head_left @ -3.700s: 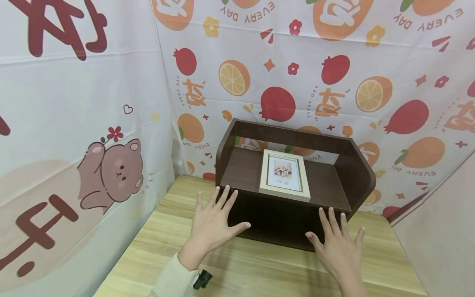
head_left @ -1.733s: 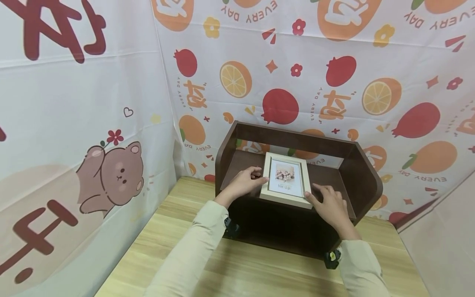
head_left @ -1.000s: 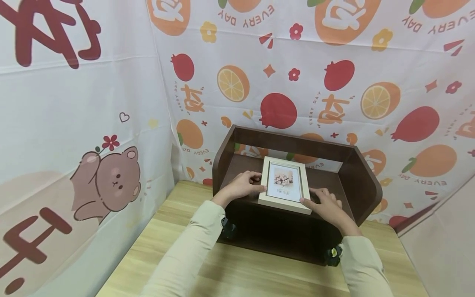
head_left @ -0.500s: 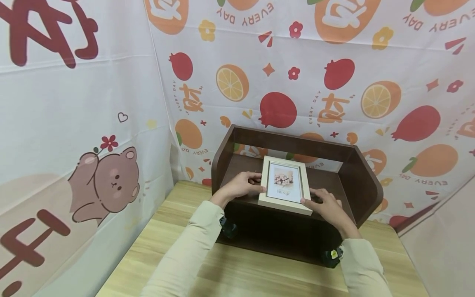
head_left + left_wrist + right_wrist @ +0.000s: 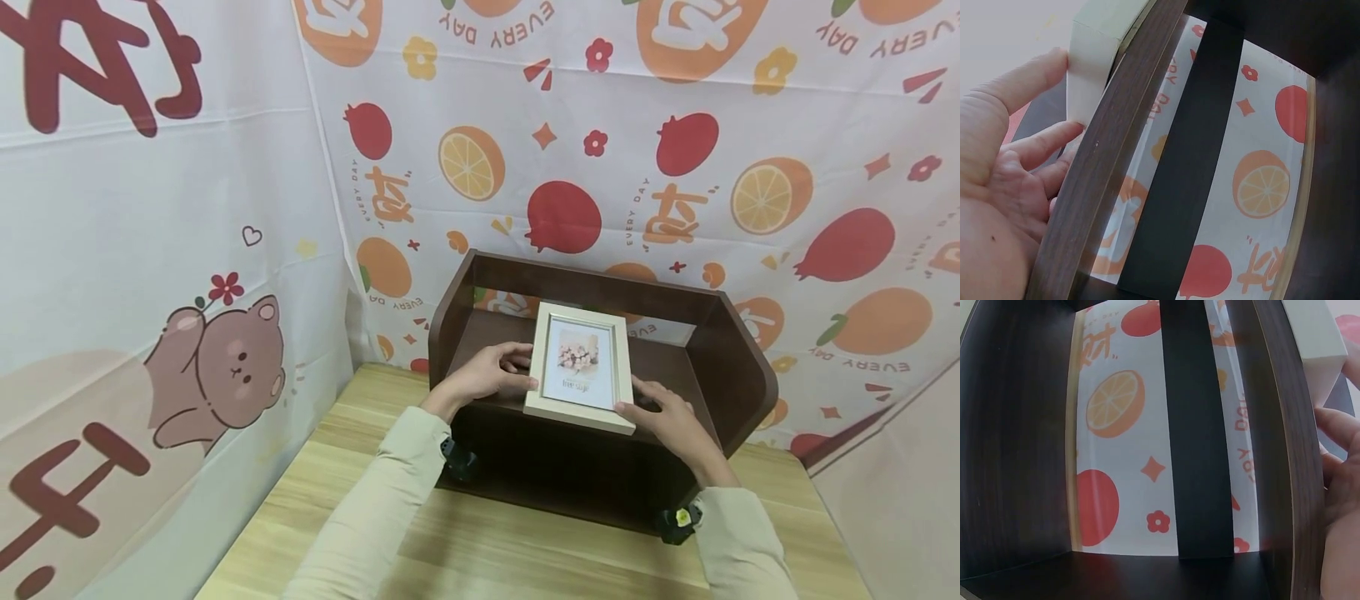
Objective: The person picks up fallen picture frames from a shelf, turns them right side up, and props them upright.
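A cream-coloured picture frame [image 5: 534, 367] with a floral picture lies face up over the upper board of a dark brown shelf unit [image 5: 660, 354]. My left hand [image 5: 483, 372] grips its left side, the thumb at the near left edge. On the opposite side, my right hand [image 5: 667, 421] holds it with the thumb at the near right corner. In the left wrist view, the thumb and fingers of the left hand [image 5: 1004, 162] meet the pale edge of the frame [image 5: 1088, 72]. The right wrist view catches the frame's corner [image 5: 1322, 347] and part of the right hand [image 5: 1342, 506].
The shelf unit stands on a light wood table [image 5: 300, 508], with a dark lower compartment [image 5: 555, 467]. Raised side panels [image 5: 738, 375] and a back rail [image 5: 585, 279] surround the upper board. Fruit-printed cloth [image 5: 480, 83] hangs behind; a bear-printed cloth [image 5: 240, 358] hangs at the left.
From open in front of the shelf, both hands have moved up to the frame's sides and taken hold. Since half a second ago the frame's far edge has risen over the back rail in view.
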`<state>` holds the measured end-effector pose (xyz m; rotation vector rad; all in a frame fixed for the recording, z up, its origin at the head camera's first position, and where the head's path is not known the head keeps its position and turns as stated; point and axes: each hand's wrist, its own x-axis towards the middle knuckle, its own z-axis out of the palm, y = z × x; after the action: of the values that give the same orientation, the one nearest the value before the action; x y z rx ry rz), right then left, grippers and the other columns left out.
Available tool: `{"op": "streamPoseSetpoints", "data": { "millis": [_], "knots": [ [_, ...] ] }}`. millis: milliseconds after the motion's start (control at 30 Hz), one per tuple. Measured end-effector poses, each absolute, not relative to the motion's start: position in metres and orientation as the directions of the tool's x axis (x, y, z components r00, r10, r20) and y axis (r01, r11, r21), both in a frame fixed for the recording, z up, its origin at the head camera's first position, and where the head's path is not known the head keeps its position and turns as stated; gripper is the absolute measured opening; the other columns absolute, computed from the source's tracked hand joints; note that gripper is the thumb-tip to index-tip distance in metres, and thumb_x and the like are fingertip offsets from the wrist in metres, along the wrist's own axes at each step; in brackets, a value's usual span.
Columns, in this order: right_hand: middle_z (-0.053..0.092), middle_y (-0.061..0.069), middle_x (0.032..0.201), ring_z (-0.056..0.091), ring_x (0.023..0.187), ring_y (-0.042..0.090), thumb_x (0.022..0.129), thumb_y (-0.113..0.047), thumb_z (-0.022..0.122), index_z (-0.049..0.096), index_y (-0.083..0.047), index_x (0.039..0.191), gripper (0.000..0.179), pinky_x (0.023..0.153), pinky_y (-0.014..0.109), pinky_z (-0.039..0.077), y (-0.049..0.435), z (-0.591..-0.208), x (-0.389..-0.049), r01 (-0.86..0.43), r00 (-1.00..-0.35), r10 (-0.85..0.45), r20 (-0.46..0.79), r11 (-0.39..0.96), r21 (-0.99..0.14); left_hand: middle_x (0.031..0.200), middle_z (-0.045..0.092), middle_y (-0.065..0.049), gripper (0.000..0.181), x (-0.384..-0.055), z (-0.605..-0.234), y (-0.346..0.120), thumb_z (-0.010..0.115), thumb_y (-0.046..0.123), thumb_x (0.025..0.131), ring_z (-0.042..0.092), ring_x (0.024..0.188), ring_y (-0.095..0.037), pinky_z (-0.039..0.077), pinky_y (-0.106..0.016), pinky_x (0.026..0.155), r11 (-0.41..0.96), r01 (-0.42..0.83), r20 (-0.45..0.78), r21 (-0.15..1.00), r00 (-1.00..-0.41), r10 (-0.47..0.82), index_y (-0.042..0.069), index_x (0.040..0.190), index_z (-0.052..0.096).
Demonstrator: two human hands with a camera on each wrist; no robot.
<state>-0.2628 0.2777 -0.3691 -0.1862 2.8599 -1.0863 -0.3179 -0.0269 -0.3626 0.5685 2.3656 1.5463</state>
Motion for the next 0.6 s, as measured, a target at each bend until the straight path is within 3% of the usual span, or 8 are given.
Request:
{"op": "streamPoseSetpoints", "data": {
  "millis": [267, 600],
  "knots": [
    [0.037, 0.018, 0.15, 0.035, 0.131, 0.036, 0.089, -0.052, 0.062, 0.029, -0.015, 0.153, 0.081, 0.102, 0.062, 0.035, 0.2789, -0.3714, -0.2638, -0.091, -0.989, -0.147, -0.023, 0.72, -0.688, 0.117, 0.064, -0.011, 0.068, -0.3162, -0.362, -0.0281, 0.076, 0.019, 0.084, 0.055, 0.094, -0.017, 0.044, -0.026, 0.075, 0.316, 0.165, 0.011, 0.934, -0.9, 0.437, 0.014, 0.143, 0.045],
    [0.022, 0.019, 0.158, 0.018, 0.144, 0.045, 0.092, -0.048, 0.06, 0.02, -0.018, 0.155, 0.081, 0.107, 0.071, 0.022, 0.279, -0.3718, -0.2614, -0.092, -0.988, -0.155, -0.017, 0.665, -0.741, 0.118, 0.062, -0.011, 0.069, -0.3111, -0.3668, -0.0283, 0.077, 0.019, 0.083, 0.044, 0.084, -0.017, 0.038, -0.028, 0.07, 0.289, 0.239, 0.112, 0.927, -0.912, 0.396, 0.016, 0.144, 0.045]
  ]
}}
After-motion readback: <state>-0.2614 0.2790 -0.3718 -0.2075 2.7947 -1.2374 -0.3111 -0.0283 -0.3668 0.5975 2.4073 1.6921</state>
